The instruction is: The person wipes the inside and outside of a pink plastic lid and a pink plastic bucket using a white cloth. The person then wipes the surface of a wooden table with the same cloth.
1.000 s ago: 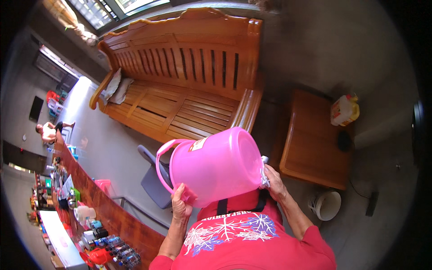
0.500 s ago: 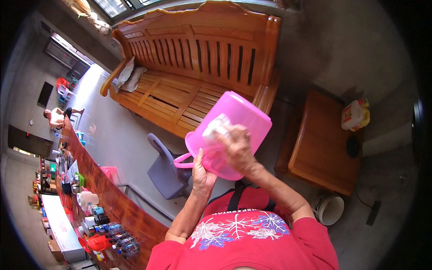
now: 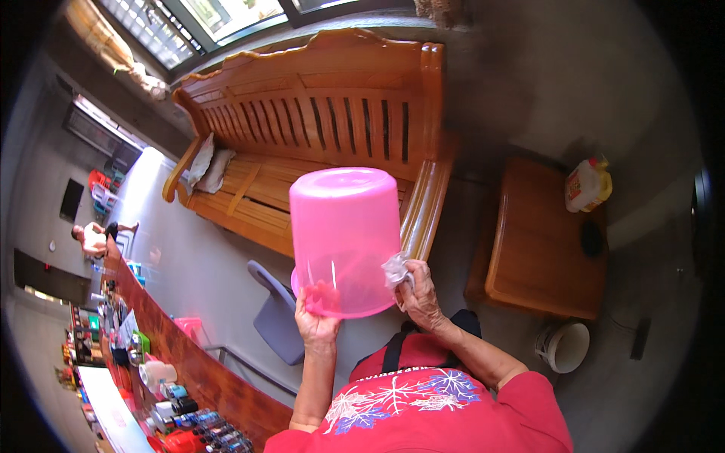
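A pink translucent plastic bucket is held up in front of me, base up and rim down. My left hand grips its rim at the lower left, with the fingers showing blurred through the plastic and the thumb on the outside. At the lower right of the bucket, my right hand is closed on a crumpled white cloth, which touches the side wall. Whether the right fingertips also touch the rim is hard to make out.
Beyond the bucket stands a long wooden bench. A grey chair is behind my left hand. To the right are a wooden side table bearing a jug and a white pail. A cluttered reddish counter runs along the left.
The bucket has turned from tilted to nearly upright, base up, and its handle is out of sight. My right hand with the cloth has moved from the bucket's middle to its lower right side.
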The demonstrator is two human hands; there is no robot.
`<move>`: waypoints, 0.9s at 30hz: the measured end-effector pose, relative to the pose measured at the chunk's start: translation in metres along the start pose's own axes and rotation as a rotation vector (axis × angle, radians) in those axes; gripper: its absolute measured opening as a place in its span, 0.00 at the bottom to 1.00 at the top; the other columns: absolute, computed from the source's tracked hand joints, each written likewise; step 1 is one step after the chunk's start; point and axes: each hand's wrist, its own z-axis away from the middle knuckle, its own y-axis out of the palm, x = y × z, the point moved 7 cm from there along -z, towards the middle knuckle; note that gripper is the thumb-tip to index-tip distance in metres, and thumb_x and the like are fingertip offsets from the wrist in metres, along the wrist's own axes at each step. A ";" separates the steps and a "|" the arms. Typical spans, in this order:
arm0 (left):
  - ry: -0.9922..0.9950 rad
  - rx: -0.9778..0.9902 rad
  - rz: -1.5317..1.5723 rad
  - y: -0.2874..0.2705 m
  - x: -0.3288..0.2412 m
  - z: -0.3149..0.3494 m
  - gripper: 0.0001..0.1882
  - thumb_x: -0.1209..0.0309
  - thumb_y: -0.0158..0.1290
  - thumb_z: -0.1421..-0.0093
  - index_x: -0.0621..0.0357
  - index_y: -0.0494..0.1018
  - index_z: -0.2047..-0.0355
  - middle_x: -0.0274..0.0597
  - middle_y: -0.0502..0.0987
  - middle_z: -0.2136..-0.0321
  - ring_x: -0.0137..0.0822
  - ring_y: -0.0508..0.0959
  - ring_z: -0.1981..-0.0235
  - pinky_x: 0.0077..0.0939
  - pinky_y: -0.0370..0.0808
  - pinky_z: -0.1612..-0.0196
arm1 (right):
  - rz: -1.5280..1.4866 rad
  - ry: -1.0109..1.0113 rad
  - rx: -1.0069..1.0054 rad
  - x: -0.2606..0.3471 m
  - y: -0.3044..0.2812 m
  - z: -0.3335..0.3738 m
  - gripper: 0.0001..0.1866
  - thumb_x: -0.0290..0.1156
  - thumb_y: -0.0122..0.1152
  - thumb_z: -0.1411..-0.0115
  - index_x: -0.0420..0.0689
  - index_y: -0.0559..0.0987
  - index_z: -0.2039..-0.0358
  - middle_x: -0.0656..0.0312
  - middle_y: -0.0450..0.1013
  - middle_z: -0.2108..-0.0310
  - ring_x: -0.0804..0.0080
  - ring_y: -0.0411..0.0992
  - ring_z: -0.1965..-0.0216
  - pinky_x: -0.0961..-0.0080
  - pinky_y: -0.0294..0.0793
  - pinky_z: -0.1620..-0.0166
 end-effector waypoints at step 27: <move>0.028 0.232 -0.416 -0.073 -0.001 0.013 0.20 0.67 0.39 0.36 0.66 0.64 0.48 0.52 0.71 0.52 0.48 0.73 0.51 0.49 0.70 0.48 | -0.143 -0.507 0.137 0.144 -0.003 -0.146 0.21 0.21 0.55 0.46 0.42 0.73 0.50 0.52 0.69 0.51 0.57 0.66 0.54 0.63 0.65 0.51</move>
